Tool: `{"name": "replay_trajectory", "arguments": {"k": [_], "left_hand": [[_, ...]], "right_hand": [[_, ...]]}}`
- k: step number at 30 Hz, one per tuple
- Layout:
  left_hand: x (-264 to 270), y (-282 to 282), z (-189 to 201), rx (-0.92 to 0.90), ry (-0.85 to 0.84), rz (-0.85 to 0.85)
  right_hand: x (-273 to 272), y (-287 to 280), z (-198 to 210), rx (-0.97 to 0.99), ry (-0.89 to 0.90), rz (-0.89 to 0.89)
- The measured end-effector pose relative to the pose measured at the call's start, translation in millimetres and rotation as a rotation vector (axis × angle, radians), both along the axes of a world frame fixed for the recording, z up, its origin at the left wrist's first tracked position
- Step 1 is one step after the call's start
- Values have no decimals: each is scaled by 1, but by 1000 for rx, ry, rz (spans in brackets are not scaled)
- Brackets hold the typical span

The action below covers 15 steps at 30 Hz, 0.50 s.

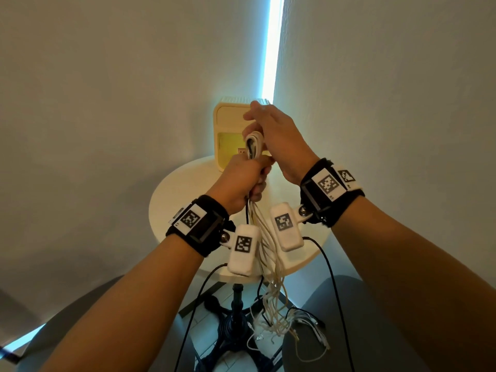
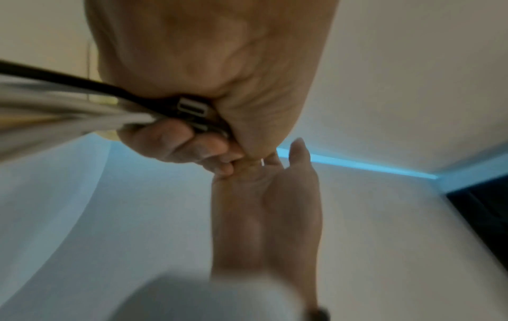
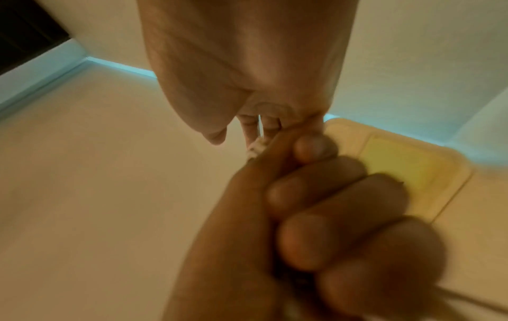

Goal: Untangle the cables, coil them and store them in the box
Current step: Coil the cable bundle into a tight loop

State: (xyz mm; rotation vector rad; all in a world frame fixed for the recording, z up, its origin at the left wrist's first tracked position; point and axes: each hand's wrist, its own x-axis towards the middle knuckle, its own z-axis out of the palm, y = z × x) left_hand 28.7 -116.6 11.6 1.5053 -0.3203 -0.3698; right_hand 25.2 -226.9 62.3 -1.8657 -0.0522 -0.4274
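Observation:
A bundle of white cables [image 1: 253, 145] with one black cable is held up over the round white table [image 1: 171, 200]. My left hand [image 1: 244, 175] grips the bundle in a fist; metal plugs [image 2: 192, 108] show at its palm. Just above it, my right hand [image 1: 271, 127] curls its fingers over the looped top of the bundle and pinches a white cable [image 3: 255, 148]. Loose strands [image 1: 268, 253] hang from my left fist past the table edge to a tangle on the floor [image 1: 279, 326]. The pale yellow box [image 1: 230, 116] stands at the table's far edge, behind both hands.
The table stands in a wall corner with a bright light strip [image 1: 271, 49]. Its black pedestal foot [image 1: 233, 320] rests on a tiled floor. Grey seats sit at lower left [image 1: 88, 312] and lower right [image 1: 357, 304]. Black leads [image 1: 331, 277] hang from my wrist cameras.

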Motion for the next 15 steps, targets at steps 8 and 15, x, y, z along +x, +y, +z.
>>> {"name": "replay_trajectory", "arguments": {"k": [8, 15], "left_hand": [[20, 11, 9, -398, 238, 53], [34, 25, 6, -389, 337, 138]], "right_hand": [[-44, 0, -55, 78, 470, 540], [-57, -15, -67, 4, 574, 560]]}}
